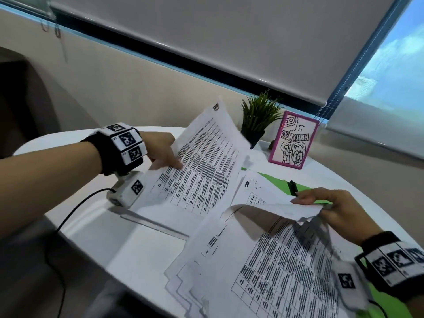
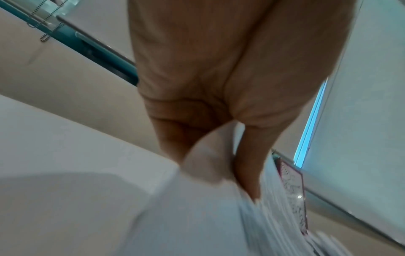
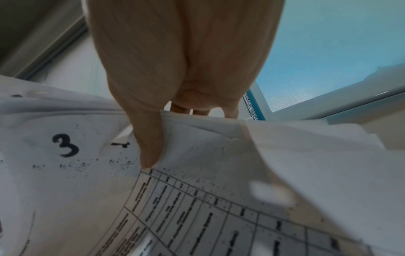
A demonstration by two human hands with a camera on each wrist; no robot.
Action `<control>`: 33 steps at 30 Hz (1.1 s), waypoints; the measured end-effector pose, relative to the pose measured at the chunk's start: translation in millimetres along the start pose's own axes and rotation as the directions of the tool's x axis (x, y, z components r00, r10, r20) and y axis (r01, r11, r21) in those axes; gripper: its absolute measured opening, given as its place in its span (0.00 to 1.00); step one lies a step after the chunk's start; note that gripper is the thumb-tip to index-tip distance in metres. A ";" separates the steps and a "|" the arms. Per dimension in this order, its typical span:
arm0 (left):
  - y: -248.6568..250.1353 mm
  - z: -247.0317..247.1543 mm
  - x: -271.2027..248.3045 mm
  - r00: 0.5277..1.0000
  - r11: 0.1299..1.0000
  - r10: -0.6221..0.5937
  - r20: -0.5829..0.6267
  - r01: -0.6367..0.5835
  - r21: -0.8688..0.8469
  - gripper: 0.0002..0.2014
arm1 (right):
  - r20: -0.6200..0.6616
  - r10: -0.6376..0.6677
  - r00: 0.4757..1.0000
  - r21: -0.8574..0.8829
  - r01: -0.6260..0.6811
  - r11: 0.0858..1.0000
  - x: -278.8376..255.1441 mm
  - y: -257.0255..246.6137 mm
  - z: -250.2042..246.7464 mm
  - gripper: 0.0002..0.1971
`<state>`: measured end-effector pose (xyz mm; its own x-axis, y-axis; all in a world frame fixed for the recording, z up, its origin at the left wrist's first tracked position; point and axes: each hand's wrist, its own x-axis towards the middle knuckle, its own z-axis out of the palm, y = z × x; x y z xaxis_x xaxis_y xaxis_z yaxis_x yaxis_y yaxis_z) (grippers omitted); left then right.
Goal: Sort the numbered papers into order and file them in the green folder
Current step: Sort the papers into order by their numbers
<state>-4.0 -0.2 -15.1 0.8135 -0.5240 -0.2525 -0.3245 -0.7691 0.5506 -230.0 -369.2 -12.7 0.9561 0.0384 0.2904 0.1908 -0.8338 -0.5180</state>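
Head camera view: at a white table [image 1: 142, 239], a person's left hand [image 1: 160, 148] pinches one printed sheet [image 1: 202, 161] by its edge, thumb on top, and holds it tilted up off the surface. The right hand [image 1: 330, 207] grips the far edge of a fanned stack of papers [image 1: 263, 267], thumb and fingers closed on the curled-up sheets while the rest of the stack lies on the table nearest the camera. A green folder [image 1: 277, 180] lies flat behind and under the papers, mostly covered, with a black clip [image 1: 292, 187] on it. At the table's far side stand a small potted plant [image 1: 259, 118] and a pink-framed drawing [image 1: 294, 140]. In the right wrist view, a handwritten 3 [image 3: 65, 145] marks a page just beside the thumb [image 3: 149, 138].
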 end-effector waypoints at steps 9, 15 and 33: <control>47.7 -43.5 -18.0 0.772 0.764 0.127 -0.623 -0.477 -0.434 0.05 | 0.015 -0.020 1.000 0.002 0.020 1.000 -8.5 -8.2 -4.2 0.21; 82.3 -1.3 -9.6 0.804 0.648 0.212 -0.555 -0.541 -0.536 0.12 | 0.001 -0.031 1.000 0.023 0.031 0.999 -16.2 -17.4 -7.7 0.19; 95.7 98.2 -8.2 0.910 0.939 0.281 0.306 -0.195 -0.281 0.07 | -0.056 -0.152 0.987 -0.180 0.140 0.974 -0.4 -22.0 -27.9 0.12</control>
<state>-89.1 -105.4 -38.5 0.5015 -0.8045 -0.3182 -0.3280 -0.5172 0.7905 -240.8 -366.2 21.1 0.9019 0.1342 0.4105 0.2798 -0.9056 -0.3188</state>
